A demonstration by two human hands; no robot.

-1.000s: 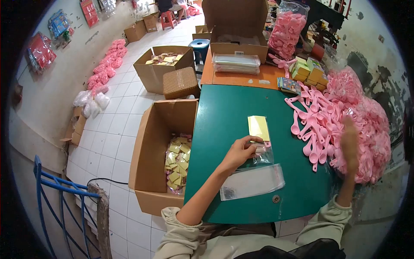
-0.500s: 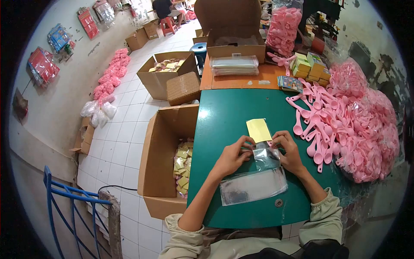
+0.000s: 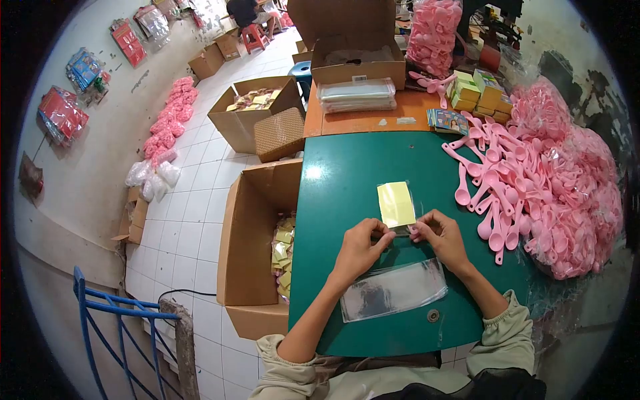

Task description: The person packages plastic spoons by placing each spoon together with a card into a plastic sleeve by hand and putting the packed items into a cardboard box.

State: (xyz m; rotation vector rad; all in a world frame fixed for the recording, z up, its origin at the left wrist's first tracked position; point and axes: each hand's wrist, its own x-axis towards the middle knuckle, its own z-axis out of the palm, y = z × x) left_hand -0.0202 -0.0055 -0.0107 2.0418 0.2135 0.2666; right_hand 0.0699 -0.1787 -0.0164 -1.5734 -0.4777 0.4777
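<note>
A clear plastic bag with a yellow card (image 3: 396, 204) in it lies above the green table top, its near edge toward me. My left hand (image 3: 363, 245) pinches the bag's near left corner between thumb and finger. At the near right corner my right hand (image 3: 442, 239) is closed in the same way. A small bit of pink shows by the right fingertips; most of whatever it belongs to is hidden. Just below my hands, a stack of flat clear plastic bags (image 3: 395, 291) rests on the table.
Loose pink spoons (image 3: 497, 187) and bagged spoons (image 3: 577, 193) cover the table's right side. Small boxes (image 3: 477, 93) and picture cards (image 3: 447, 121) sit at the back. Left of the table stands an open carton (image 3: 250, 240) holding yellow-card packets. A blue railing (image 3: 127, 303) is lower left.
The clear flap that hung below the yellow card no longer shows, and both hands now pinch the bag's near edge. The camera view has shifted slightly.
</note>
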